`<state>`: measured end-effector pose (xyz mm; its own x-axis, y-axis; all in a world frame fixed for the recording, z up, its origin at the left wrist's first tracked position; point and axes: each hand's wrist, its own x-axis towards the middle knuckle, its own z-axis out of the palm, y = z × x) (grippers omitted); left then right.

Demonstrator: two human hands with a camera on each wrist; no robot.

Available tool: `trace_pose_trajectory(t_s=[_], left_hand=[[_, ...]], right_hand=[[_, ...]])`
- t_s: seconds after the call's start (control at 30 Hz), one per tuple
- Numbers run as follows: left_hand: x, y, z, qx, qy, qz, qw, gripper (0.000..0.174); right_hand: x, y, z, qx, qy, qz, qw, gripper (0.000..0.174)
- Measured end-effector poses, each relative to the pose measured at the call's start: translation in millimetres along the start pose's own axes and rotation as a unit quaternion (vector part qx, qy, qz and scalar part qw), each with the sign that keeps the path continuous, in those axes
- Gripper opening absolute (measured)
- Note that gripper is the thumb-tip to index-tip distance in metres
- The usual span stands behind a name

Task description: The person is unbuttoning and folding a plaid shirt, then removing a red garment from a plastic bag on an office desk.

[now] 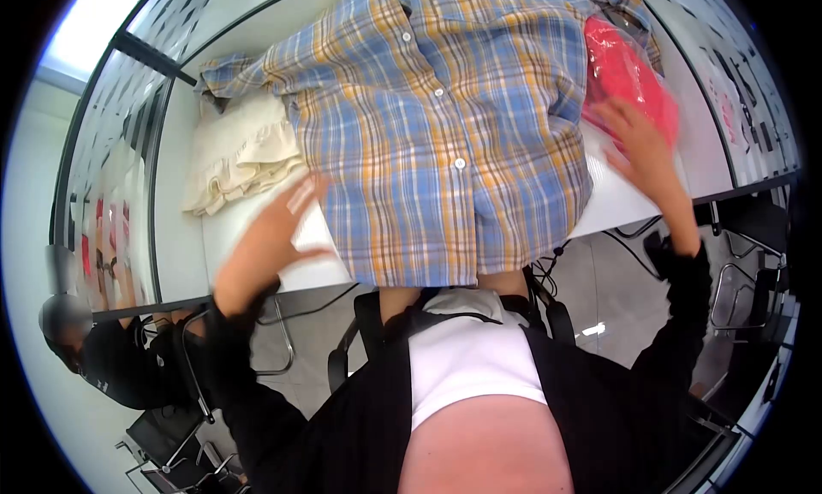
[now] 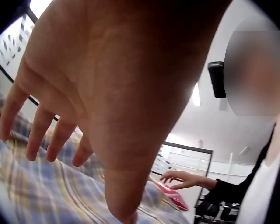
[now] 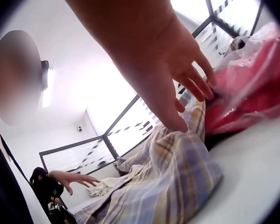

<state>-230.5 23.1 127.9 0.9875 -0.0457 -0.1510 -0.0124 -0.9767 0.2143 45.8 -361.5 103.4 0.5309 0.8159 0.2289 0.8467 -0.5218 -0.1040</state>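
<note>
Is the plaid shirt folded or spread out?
Spread out: the plaid shirt lies flat, front up across the white table, hem hanging over its near edge.

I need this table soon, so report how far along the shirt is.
Done: the plaid shirt lies spread and buttoned on the table, hem over the edge. In hand: the left hand is open beside it; the right hand is open at the red bag. Left: no fold shows yet.

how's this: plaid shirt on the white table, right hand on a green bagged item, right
No: the bagged item under the right hand is red, not green, as the head view shows. The plaid shirt does lie on the white table.
</note>
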Motion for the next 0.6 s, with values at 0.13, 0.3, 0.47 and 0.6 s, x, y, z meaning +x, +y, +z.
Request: trace_pose_trajectory(t_s=[0.13, 0.3, 0.47, 0.6], left_hand=[[-28, 38, 72, -0.049, 0.009, -0.016, 0.999, 0.099], [-23, 40, 106, -0.04, 0.135, -0.052, 0.989, 0.065], [-3, 29, 102, -0.219, 0.261, -0.071, 0.938, 0.023], [18, 23, 73, -0.212, 0.352, -0.083, 0.908, 0.014]], right_hand=[[-66, -17, 29, 0.184, -0.113, 0.038, 0.976, 0.087], [-90, -17, 74, 0.155, -0.024, 0.024, 0.987, 0.096], [-76, -17, 87, 0.219, -0.01, 0.045, 0.975, 0.085], [-48, -23, 78, 0.229, 0.068, -0.007, 0.971, 0.077]])
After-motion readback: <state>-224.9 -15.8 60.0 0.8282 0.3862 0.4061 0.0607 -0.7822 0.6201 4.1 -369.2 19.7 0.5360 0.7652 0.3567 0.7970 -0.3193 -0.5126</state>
